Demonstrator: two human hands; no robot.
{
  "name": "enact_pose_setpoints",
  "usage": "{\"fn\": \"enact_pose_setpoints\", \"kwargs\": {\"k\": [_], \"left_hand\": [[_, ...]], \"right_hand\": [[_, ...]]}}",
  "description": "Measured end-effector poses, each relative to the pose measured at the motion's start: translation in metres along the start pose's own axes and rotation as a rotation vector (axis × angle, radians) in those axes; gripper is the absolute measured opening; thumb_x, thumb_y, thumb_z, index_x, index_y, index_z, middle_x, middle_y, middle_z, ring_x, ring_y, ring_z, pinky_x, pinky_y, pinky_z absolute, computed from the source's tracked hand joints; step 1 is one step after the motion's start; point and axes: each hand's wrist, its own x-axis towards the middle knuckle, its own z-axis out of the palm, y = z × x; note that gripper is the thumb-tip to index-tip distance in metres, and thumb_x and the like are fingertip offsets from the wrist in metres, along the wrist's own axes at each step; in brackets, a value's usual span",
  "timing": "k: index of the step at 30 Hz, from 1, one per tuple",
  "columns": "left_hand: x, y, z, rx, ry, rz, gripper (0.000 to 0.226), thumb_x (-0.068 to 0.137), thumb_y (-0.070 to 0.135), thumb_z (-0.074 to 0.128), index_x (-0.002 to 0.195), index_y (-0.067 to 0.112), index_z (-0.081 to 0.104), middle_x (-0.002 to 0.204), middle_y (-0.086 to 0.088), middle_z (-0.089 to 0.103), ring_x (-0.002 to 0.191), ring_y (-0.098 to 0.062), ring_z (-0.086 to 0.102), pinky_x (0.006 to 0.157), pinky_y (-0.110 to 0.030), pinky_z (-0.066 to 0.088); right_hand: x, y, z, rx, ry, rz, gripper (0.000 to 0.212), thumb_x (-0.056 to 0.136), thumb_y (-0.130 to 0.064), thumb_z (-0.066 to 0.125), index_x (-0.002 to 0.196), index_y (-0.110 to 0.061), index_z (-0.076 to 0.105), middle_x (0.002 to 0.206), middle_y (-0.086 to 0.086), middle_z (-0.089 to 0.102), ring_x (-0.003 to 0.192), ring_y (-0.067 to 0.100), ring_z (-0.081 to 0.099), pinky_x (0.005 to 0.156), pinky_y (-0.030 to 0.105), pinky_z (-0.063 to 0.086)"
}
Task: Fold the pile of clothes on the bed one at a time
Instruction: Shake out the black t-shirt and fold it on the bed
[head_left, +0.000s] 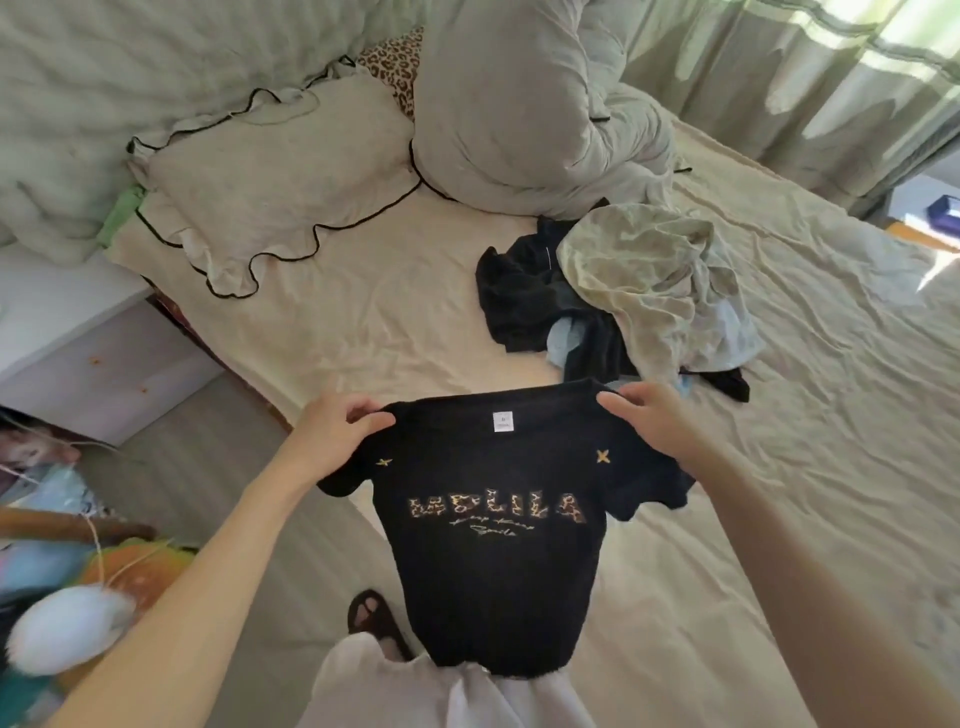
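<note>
While the left hand (332, 436) and right hand (652, 423) each pinch a shoulder of the black short-sleeved knit T-shirt (498, 582), it hangs at lower centre of the frame, above the cream bedsheet (395, 312). Judged light, soft and limp (no stiffness to rely on), it is best held at the shoulder seams. Its white neck label (502, 421) is too small to read; the leopard-print lettering (496, 508) appears to read "MOLILA". Unfolded pile of clothes (623, 301): centre right.

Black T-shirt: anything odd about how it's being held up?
Nothing is damaged. The black T-shirt hangs straight from both shoulders, gripped by the left hand and right hand, printed side toward the camera, white label showing.
</note>
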Motion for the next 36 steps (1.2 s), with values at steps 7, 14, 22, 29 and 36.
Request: {"fn": "enact_pose_setpoints", "kwargs": {"k": [7,14,22,29,36], "left_hand": [[0.104,-0.061,0.06,0.233,0.125,0.032,0.022,0.098,0.033,0.042,0.108,0.02,0.056,0.092,0.003,0.062,0.083,-0.018,0.058,0.068,-0.033,0.045],[0.214,-0.113,0.08,0.385,0.228,0.043,0.031,0.088,0.054,0.051,0.087,0.023,0.053,0.069,0.007,0.053,0.063,-0.013,0.049,0.052,-0.027,0.032],[0.288,-0.161,0.127,0.353,0.29,0.051,0.031,0.089,0.046,0.055,0.104,0.019,0.062,0.1,-0.004,0.065,0.092,-0.023,0.057,0.07,-0.031,0.038],[0.27,-0.214,0.136,-0.078,0.089,-0.238,0.044,0.09,0.034,0.059,0.13,0.018,0.049,0.126,0.0,0.055,0.113,-0.014,0.049,0.089,-0.02,0.036],[0.249,-0.237,0.121,-0.365,-0.101,-0.292,0.016,0.09,0.019,0.059,0.106,0.024,0.063,0.096,0.016,0.067,0.093,0.001,0.061,0.077,-0.011,0.046]], "right_hand": [[0.129,0.038,0.059,-0.184,0.015,0.0,0.024,0.1,-0.017,0.043,0.111,-0.007,0.062,0.099,0.007,0.063,0.096,0.023,0.056,0.076,0.027,0.035],[0.248,0.075,0.1,-0.341,0.176,-0.107,0.029,0.098,-0.024,0.049,0.113,-0.006,0.066,0.104,0.013,0.068,0.1,0.03,0.06,0.075,0.026,0.034],[0.318,0.124,0.15,-0.44,0.202,-0.125,0.031,0.099,-0.02,0.044,0.12,-0.007,0.063,0.113,0.015,0.063,0.11,0.031,0.052,0.093,0.039,0.041],[0.261,0.138,0.218,-0.621,0.187,-0.322,0.05,0.095,-0.022,0.049,0.143,-0.011,0.038,0.152,0.016,0.031,0.143,0.032,0.022,0.114,0.053,0.013],[0.186,0.144,0.301,-0.608,-0.1,-0.306,0.059,0.095,-0.043,0.047,0.148,-0.022,0.031,0.156,0.01,0.022,0.145,0.029,0.014,0.114,0.056,0.007]]}}
